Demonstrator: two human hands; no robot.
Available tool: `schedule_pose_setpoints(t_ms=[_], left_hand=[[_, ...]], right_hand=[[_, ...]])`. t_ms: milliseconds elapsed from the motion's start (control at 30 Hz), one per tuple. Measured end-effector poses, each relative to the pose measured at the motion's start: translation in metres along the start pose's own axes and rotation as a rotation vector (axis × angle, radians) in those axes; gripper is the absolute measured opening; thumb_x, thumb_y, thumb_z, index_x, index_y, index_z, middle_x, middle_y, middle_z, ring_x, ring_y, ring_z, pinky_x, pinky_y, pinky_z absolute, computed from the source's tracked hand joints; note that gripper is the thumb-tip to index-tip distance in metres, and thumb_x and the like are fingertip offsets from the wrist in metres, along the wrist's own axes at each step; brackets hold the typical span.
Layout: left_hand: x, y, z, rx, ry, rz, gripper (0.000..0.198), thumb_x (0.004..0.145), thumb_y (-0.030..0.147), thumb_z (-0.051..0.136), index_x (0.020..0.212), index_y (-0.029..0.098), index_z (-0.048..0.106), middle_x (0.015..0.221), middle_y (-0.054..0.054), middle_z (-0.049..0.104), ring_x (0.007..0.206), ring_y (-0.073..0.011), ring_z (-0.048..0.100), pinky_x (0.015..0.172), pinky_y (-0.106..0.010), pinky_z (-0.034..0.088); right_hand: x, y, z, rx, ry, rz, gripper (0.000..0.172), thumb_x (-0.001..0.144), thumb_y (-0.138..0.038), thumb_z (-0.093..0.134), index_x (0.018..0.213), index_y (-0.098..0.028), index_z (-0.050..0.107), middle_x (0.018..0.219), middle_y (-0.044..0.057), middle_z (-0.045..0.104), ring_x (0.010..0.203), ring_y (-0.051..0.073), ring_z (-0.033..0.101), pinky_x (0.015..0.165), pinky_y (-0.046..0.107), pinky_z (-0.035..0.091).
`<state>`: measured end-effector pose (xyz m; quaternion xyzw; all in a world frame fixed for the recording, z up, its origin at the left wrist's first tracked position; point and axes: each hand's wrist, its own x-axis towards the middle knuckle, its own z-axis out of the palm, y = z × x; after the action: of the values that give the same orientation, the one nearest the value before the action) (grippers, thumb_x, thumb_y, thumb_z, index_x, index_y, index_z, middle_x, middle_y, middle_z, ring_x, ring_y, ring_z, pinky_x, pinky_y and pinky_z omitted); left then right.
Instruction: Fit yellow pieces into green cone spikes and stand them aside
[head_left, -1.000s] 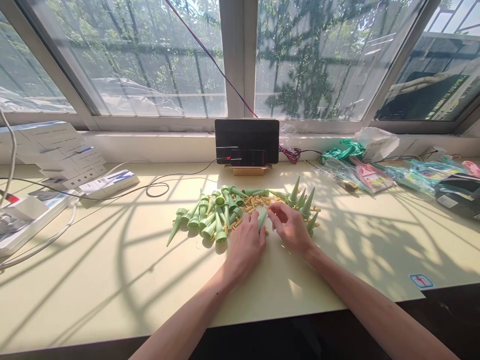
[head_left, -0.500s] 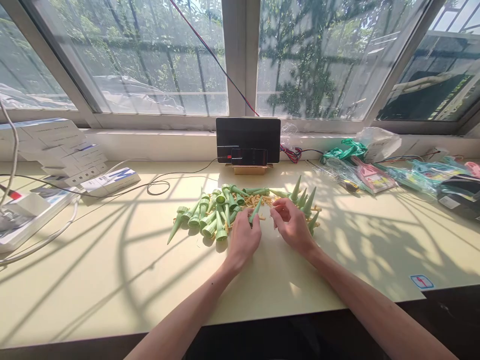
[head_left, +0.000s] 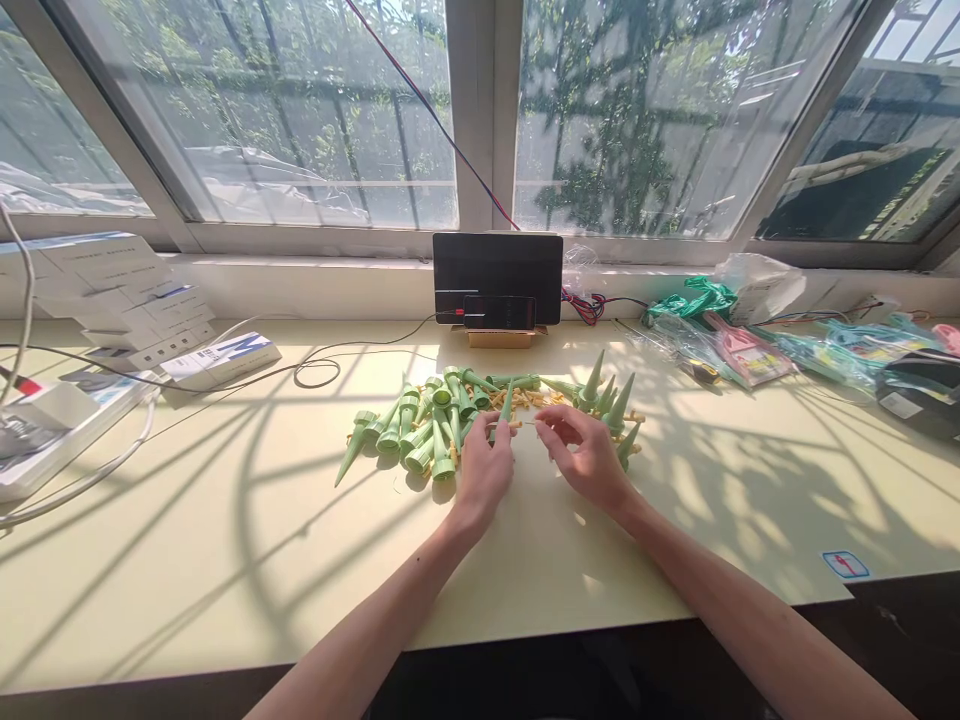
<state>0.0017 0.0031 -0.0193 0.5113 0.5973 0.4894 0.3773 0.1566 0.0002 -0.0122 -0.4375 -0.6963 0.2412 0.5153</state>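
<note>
My left hand [head_left: 486, 468] is closed round a green plant watering spike [head_left: 507, 402], its pointed tip up and an orange-yellow valve piece [head_left: 514, 425] jutting from its side. My right hand [head_left: 583, 455] is pinched just to the right of it, with a thin, tiny piece [head_left: 530, 423] at its fingertips, too small to name. Left of my left hand lies a heap of green spikes [head_left: 420, 420] with open round ends. Several more spikes [head_left: 619, 405] point upward beside my right hand. Loose orange-yellow pieces [head_left: 529, 397] are scattered behind both hands.
A tablet [head_left: 498, 265] with a phone [head_left: 499, 313] before it stands at the back on a small brown stand [head_left: 499, 339]. White boxes [head_left: 142, 300] and a power strip [head_left: 67, 440] sit on the left. Plastic bags [head_left: 742, 340] lie at the back right.
My left hand has turned the spike more upright and moved slightly left. My right hand has shifted a little left and lower, its fingertips now closer together near the valve piece.
</note>
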Motion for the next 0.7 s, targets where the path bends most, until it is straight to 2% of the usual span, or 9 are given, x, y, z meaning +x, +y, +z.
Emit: schedule_pose_setpoints(t_ms=[233,333,533,700], left_hand=[[-0.0019,0.0028,-0.0007,0.037,0.006,0.031,0.029,0.100,0.040,0.053,0.115,0.020,0.068,0.094,-0.008,0.074,0.079,-0.0190,0.068,0.073,-0.032,0.056],[-0.0032,0.0041,-0.0007,0.021,0.004,0.025,0.029,0.098,0.040,0.055,0.115,0.020,0.069,0.090,-0.007,0.073,0.079,-0.0195,0.068,0.074,-0.033,0.056],[-0.0058,0.0067,0.0000,0.038,-0.019,0.038,0.027,0.097,0.040,0.056,0.113,0.021,0.068,0.088,-0.005,0.072,0.072,-0.0182,0.065,0.068,-0.032,0.055],[-0.0066,0.0074,0.0009,0.026,-0.025,0.039,0.023,0.097,0.038,0.056,0.111,0.022,0.064,0.095,-0.006,0.072,0.067,-0.0164,0.064,0.062,-0.031,0.054]], right_hand=[[-0.0002,0.0001,0.0002,-0.002,-0.027,-0.006,0.023,0.097,-0.042,0.063,0.096,-0.020,0.068,0.091,0.008,0.074,0.062,0.017,0.064,0.057,0.031,0.053],[-0.0008,0.0000,0.0003,-0.013,-0.032,0.009,0.023,0.097,-0.042,0.063,0.098,-0.020,0.068,0.084,0.006,0.072,0.060,0.017,0.063,0.057,0.031,0.052],[-0.0009,0.0010,0.0002,-0.013,-0.047,0.037,0.025,0.097,-0.044,0.065,0.101,-0.019,0.069,0.085,0.006,0.074,0.060,0.017,0.063,0.059,0.031,0.051],[-0.0003,0.0045,0.0002,0.019,-0.076,0.057,0.023,0.097,-0.043,0.066,0.100,-0.021,0.069,0.092,0.006,0.075,0.060,0.016,0.062,0.060,0.032,0.052]])
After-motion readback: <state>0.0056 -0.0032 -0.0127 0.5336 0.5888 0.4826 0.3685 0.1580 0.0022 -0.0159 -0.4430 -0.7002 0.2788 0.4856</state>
